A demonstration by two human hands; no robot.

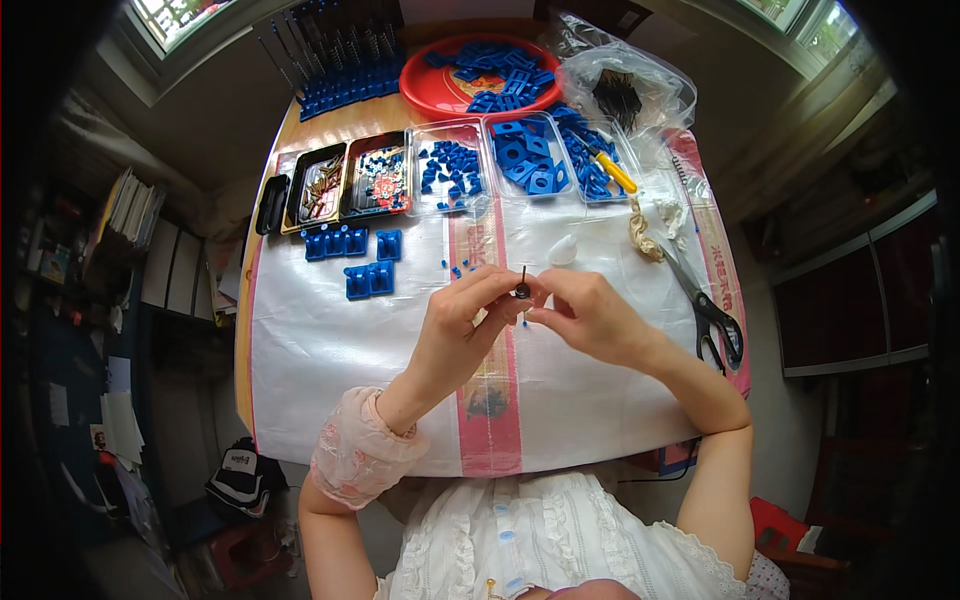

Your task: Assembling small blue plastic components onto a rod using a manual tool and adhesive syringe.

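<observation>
Over the middle of the table, my left hand (462,308) and my right hand (588,314) meet fingertip to fingertip. Between them is a small dark piece with a thin dark rod (523,289) standing up from it; its exact kind is too small to tell. My left thumb and fingers pinch it from one side, and my right fingertips press against it from the other. Tiny blue pieces (457,271) lie on the sheet just beyond my left hand. A white rounded object (563,250) rests behind my right hand.
Blue blocks (370,280) sit at the left. Behind them are a black tray of brass-coloured parts (320,186) and clear boxes of blue pieces (450,172). Farther back stand a red basin (425,95), rods with springs (345,75) and a plastic bag (670,90). Black-handled scissors (718,330) and a yellow-handled tool (615,173) lie right.
</observation>
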